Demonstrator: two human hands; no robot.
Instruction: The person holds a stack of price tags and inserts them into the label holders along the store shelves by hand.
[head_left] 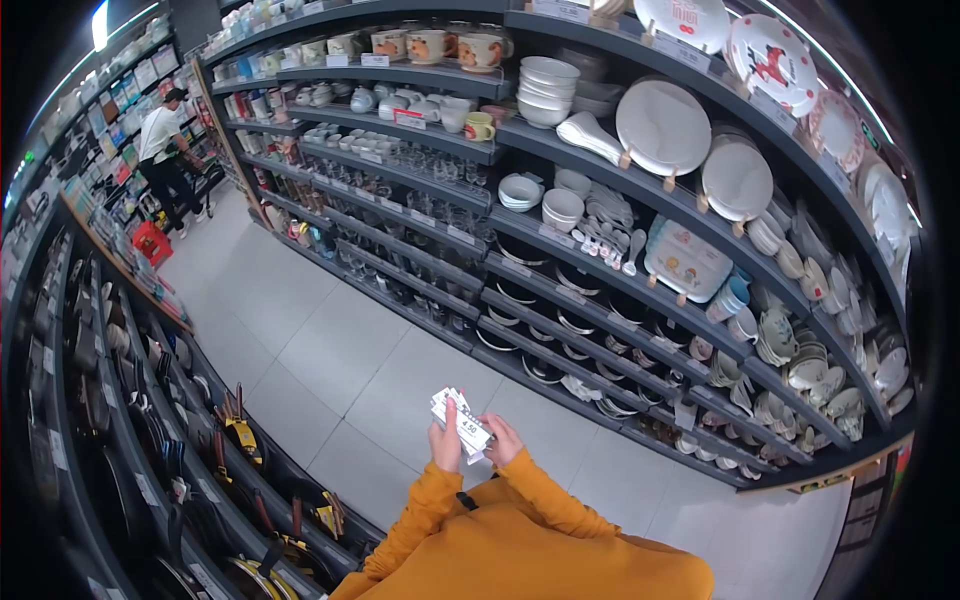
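The fingers of the left hand (445, 442) pinch a fanned stack of white price tags (472, 430), the thumb lying across its face; how the fingers sit behind the stack is hidden. The fingers of the right hand (505, 440) are bent at the stack's right edge, touching it, though whether they grip it I cannot tell. The price tags are thus between the two hands, in front of the body and above the floor (375, 380), and the top one reads 4.50. Both arms are in the mustard sleeves of a mustard top (520, 550). To the lower left, a low shelf (145, 485) carries dark pans, some with yellow labels. Across the aisle, a long grey shelf unit (480, 287) bears mugs and glasses on its left part, and stacked white bowls (547, 90), upright plates (663, 127) and a tray with a cartoon print (688, 258) on its right part. Well apart, at the aisle's far end, another person (165, 150) in a white top and dark cap stands near a red basket (152, 243).
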